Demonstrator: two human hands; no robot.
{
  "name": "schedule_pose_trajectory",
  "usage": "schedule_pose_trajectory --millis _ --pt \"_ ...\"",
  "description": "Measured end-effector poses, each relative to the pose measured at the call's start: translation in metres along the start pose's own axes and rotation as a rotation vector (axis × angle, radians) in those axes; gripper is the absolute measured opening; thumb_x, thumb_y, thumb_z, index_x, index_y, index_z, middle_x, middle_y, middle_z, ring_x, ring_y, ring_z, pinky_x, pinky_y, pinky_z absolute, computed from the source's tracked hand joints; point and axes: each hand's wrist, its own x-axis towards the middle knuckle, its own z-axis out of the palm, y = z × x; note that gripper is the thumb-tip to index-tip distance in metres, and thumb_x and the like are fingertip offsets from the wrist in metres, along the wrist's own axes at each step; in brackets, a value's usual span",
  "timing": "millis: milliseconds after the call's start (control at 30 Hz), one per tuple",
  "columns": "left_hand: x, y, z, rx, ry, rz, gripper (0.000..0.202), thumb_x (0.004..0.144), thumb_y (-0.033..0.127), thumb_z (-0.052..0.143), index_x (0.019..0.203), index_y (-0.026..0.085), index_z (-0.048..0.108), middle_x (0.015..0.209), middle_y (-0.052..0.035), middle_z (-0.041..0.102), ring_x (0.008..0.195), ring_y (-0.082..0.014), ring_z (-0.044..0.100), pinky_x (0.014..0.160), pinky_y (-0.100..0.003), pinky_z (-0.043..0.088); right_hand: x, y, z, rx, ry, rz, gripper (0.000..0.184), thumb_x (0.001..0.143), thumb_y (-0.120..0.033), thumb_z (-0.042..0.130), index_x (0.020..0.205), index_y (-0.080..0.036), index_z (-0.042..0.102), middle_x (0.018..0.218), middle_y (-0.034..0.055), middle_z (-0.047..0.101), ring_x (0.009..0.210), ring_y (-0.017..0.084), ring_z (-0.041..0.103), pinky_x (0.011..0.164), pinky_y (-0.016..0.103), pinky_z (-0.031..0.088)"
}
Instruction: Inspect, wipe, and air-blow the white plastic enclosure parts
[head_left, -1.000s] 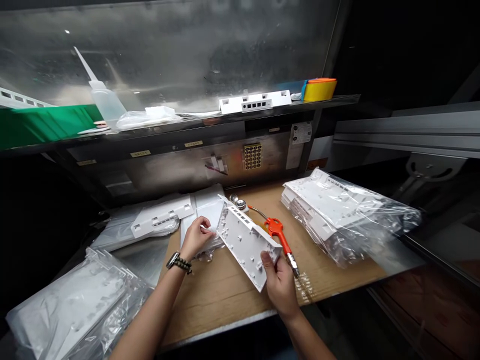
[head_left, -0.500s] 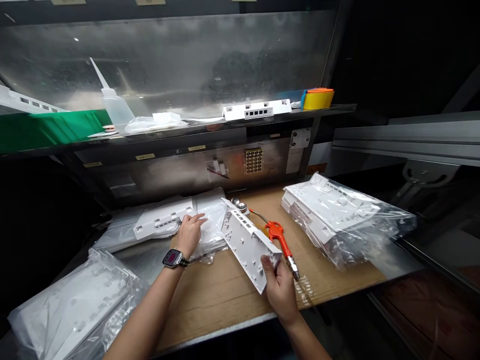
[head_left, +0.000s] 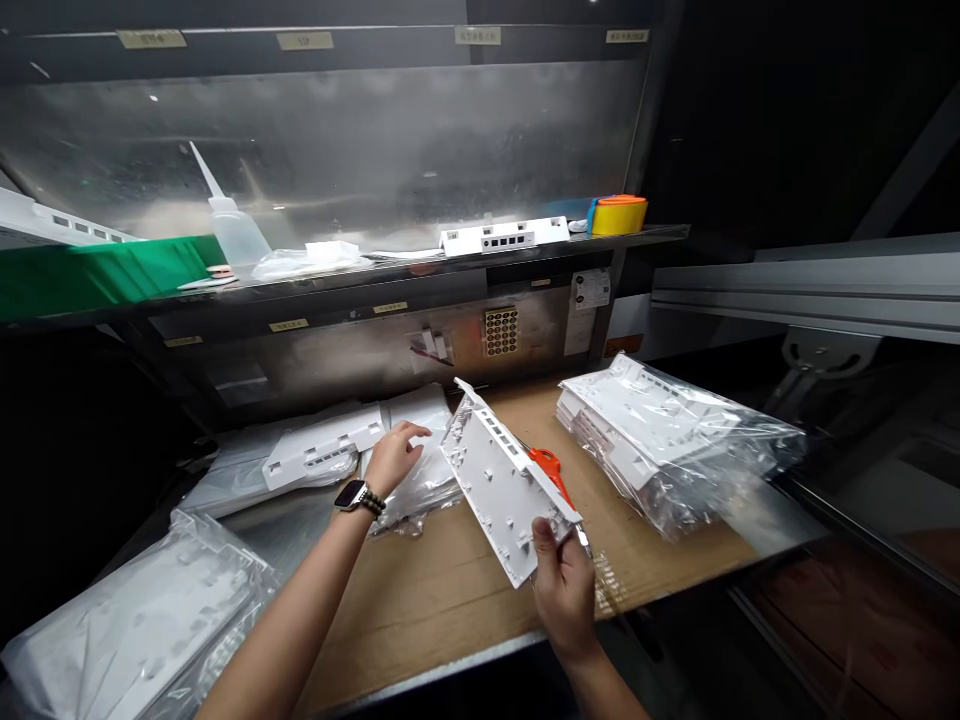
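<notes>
My right hand grips a white plastic housing by its near right corner, thumb on the inner face. The housing is tilted, its row of port cut-outs along the upper right edge. To its left, my left hand hangs with fingers apart and holds nothing; a watch sits on that wrist. Just left of this hand lies another white housing, on clear plastic bags. Behind the held housing an orange air blow gun is partly hidden.
A bagged stack of white housings lies at the right, another bagged housing at the front left. Above the cardboard-covered bench, a shelf carries a squeeze bottle, a green bin, a white housing and a yellow-orange roll.
The housing in my right hand has turned more upright, now covering much of the blow gun. My left hand has moved slightly right, toward the held housing. The camera view has shifted a little.
</notes>
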Motion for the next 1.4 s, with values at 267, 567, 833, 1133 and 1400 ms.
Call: schedule_pose_trajectory --millis 267,567,833,1133,1400 --pt "-0.01 0.016 0.012 -0.037 -0.132 0.094 0.038 0.095 0.023 0.068 0.132 0.02 0.063 0.132 -0.0109 0.067 0.094 -0.021 0.07 0.079 -0.038 0.061 -0.006 -0.003 0.018 -0.06 -0.159 -0.041 0.041 0.102 -0.052 0.056 0.117 -0.017 0.071 0.11 0.016 0.08 0.105 0.031 0.077 0.092 0.04 0.062" --pt "0.007 0.021 -0.051 -0.013 0.01 0.019 0.083 0.069 0.004 0.048 0.146 0.034 0.06 0.172 -0.0013 0.031 0.07 -0.0172 0.065 0.056 -0.033 0.044 -0.018 0.006 0.012 -0.086 0.019 -0.115 0.04 0.101 -0.053 0.057 0.107 -0.017 0.074 0.099 0.0166 0.081 0.09 0.03 0.08 0.076 0.036 0.065" --pt "0.001 0.047 -0.043 -0.35 -0.213 0.084 0.075 0.071 0.018 0.054 0.145 0.019 0.061 0.131 -0.0123 0.072 0.064 -0.0168 0.063 0.051 -0.027 0.051 -0.035 0.023 0.013 -0.164 -0.123 -0.286 0.032 0.104 -0.039 0.053 0.121 -0.021 0.073 0.099 0.0156 0.081 0.089 0.032 0.081 0.077 0.041 0.066" --pt "-0.03 0.086 -0.047 -0.052 0.23 0.103 0.063 0.081 0.008 0.049 0.137 0.03 0.068 0.163 -0.0016 0.048 0.078 -0.0207 0.066 0.065 -0.035 0.051 -0.037 0.01 0.001 -0.163 -0.189 -0.24 0.031 0.104 -0.036 0.054 0.126 -0.02 0.069 0.108 0.0146 0.081 0.102 0.031 0.079 0.094 0.042 0.063" --pt "-0.091 0.124 -0.028 0.287 0.176 0.299 0.1 0.081 -0.001 0.038 0.168 0.034 0.002 0.174 -0.0109 0.018 0.066 -0.0227 0.071 0.044 -0.035 0.05 -0.023 -0.016 -0.006 0.004 -0.004 0.032 0.048 0.104 -0.053 0.051 0.131 -0.018 0.067 0.122 0.0171 0.077 0.116 0.03 0.075 0.097 0.039 0.062"
